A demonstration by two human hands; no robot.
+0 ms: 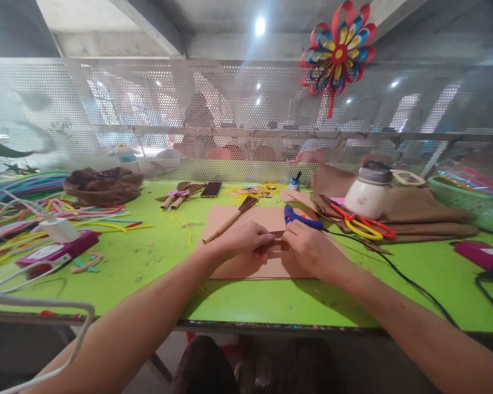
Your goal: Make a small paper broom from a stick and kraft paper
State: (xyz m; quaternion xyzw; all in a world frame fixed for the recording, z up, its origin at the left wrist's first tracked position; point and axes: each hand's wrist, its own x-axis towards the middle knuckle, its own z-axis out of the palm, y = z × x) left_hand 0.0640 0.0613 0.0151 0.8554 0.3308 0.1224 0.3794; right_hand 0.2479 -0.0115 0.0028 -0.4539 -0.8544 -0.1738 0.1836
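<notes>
Both hands are over a tan cardboard sheet (246,272) on the green table. Pinched between my left hand (248,239) and my right hand (308,245) is a narrow brown strip (277,234), perhaps paper or cloth; its ends are hidden by my fingers. A blue glue gun (302,220) lies just beyond my right hand, its black cord running off to the right. Beyond my left hand, a small brown broom-like piece (230,220), with a rolled handle and a fanned end, rests across the sheet.
Scissors (363,224) and a lidded cup (367,189) sit by folded brown cloth (419,213) at right. Farther back are a phone (211,190) and two finished-looking broom-like pieces (176,198). Colourful pipe cleaners (102,216) and a power strip (59,249) occupy the left.
</notes>
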